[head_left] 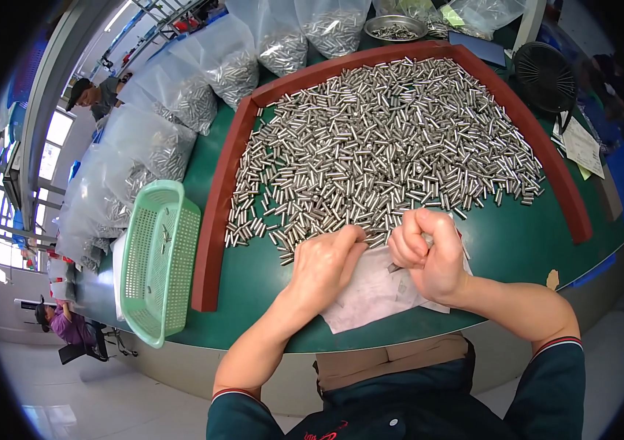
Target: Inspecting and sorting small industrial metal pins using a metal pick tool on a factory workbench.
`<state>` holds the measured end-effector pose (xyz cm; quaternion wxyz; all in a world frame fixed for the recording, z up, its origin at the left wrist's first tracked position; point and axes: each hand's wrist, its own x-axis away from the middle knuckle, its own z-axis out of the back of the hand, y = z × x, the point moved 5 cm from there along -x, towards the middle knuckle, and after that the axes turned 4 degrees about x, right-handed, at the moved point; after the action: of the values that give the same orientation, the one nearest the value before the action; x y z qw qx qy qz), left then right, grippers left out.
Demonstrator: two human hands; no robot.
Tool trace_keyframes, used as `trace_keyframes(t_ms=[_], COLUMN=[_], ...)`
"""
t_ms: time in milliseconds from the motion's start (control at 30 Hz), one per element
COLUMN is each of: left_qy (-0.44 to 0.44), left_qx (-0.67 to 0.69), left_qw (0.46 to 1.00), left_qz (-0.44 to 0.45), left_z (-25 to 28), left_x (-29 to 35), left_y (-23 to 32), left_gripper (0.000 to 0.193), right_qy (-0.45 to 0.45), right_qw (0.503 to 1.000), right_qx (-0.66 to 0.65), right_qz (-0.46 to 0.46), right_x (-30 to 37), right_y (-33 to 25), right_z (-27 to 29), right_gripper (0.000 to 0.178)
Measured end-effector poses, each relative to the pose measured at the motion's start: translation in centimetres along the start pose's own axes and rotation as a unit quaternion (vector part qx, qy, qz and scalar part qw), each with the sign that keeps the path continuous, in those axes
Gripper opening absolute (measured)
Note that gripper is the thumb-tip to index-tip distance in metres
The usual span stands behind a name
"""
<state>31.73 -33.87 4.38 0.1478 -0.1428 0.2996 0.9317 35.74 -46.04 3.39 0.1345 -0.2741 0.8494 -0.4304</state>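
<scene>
A wide heap of short, shiny metal pins (pixel 392 139) covers the green table in front of me. At its near edge, my left hand (pixel 326 265) is closed, thumb and fingers pressed together; whatever they hold is hidden. My right hand (pixel 430 257) is curled into a fist just to the right, its thumb against the bent index finger. A small grey bit shows under its fingers, too unclear to name. Beneath both hands lies a crumpled pale pinkish cloth (pixel 359 302), partly covered by them.
A dark red wooden frame (pixel 216 242) borders the pins left, back and right. Left of it sits a green plastic basket (pixel 185 271) with few pins. Clear bags of pins (pixel 227 62), a metal bowl (pixel 395 28) and a black fan (pixel 544 77) stand around. Two people are at left.
</scene>
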Motion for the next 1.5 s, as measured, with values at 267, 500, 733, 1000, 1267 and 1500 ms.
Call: trace_keyframes(t_ms=[267,500,733,1000,1267,1500], left_qy=[-0.010,0.089,0.263,0.272,0.237,0.018], left_qx=[0.749,0.716,0.443,-0.380,-0.168,-0.131], left_qw=[0.570,0.609,0.835,0.827,0.950,0.991], left_qz=[0.337,0.329,0.193,0.312,0.114,0.012], left_z=[-0.4,1.7,11.9,23.2,15.0,7.7], left_x=[1.1,0.9,2.3,9.8,5.0,3.3], left_y=[-3.4,-5.8,-5.8,-8.0,-2.8,-1.3], left_gripper=[0.016,0.027,0.023,0.019,0.013,0.011], right_qy=[0.004,-0.005,0.011,-0.010,-0.002,-0.012], right_qw=[0.999,1.000,1.000,1.000,1.000,1.000], right_qx=[-0.040,-0.028,-0.016,-0.007,-0.005,-0.005], right_qz=[-0.012,-0.005,0.019,0.019,0.020,0.021], right_x=[0.1,-0.3,0.6,0.4,0.0,0.1], right_y=[0.0,0.1,0.2,-0.1,-0.2,0.0], right_z=[0.4,-0.1,-0.2,-0.7,0.1,-0.5], right_gripper=[0.035,0.033,0.036,0.036,0.034,0.034])
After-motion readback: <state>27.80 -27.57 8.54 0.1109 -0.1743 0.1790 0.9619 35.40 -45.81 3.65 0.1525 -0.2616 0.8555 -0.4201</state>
